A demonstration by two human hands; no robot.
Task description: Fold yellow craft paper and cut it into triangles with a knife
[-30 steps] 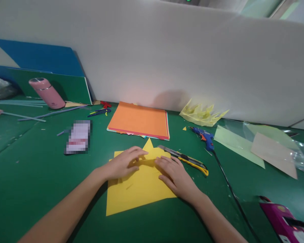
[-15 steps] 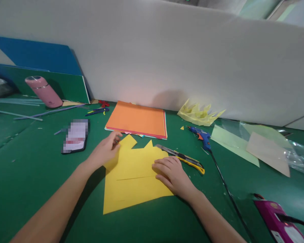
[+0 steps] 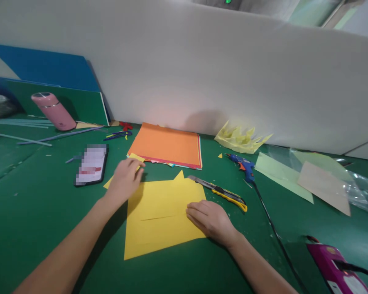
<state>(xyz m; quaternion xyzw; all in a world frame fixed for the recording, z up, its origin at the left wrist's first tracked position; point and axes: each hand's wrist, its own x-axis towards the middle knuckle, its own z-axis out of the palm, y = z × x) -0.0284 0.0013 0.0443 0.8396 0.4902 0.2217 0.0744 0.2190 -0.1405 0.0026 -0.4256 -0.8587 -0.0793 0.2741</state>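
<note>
left hand point(image 3: 124, 177) half-curled over yellow piece point(image 3: 136, 157), grip unclear | piece shifted left, visible parts now off yellow sheet point(image 3: 159, 234), baring its upper-left | sheet on bench point(image 3: 159, 275) under right hand point(image 3: 214, 220), fingers flat, grasping nothing

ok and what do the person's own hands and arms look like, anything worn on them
The left hand and right hand are both bare, with no glove. No ring, watch or bracelet can be made out. Both forearms are uncovered as far as the picture shows, with no sleeve in view.
</note>
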